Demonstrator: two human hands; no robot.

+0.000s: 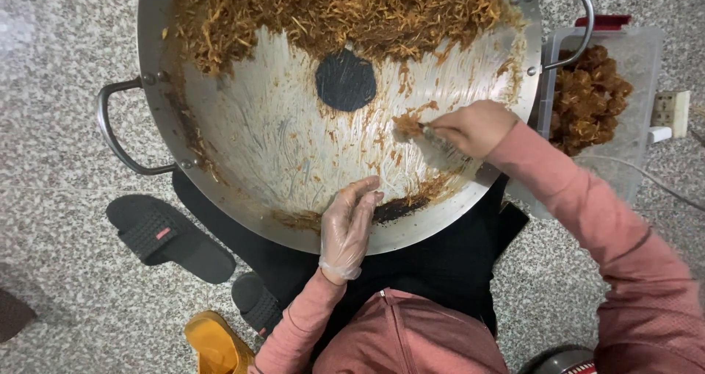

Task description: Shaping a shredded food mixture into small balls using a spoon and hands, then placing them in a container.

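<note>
A small clump of shredded mixture (406,126) is sitting on the scraped bare middle of the big steel pan (294,161), and the right hand (474,128) is closing its grip on a utensil (433,135) pressing into that clump. The gloved left hand (349,227) is resting open on the near rim, gripping nothing. Most of the brown shreds (338,10) are lying heaped at the far side; residue streaks are remaining nearby. A plastic tub (591,98) is already holding some beside the pan, on the floor (59,146).

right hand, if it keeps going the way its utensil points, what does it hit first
The right hand points left across the pan. First comes the small brown clump at the utensil tip, then smeared bare metal. Depth is hard to judge from above.
</note>
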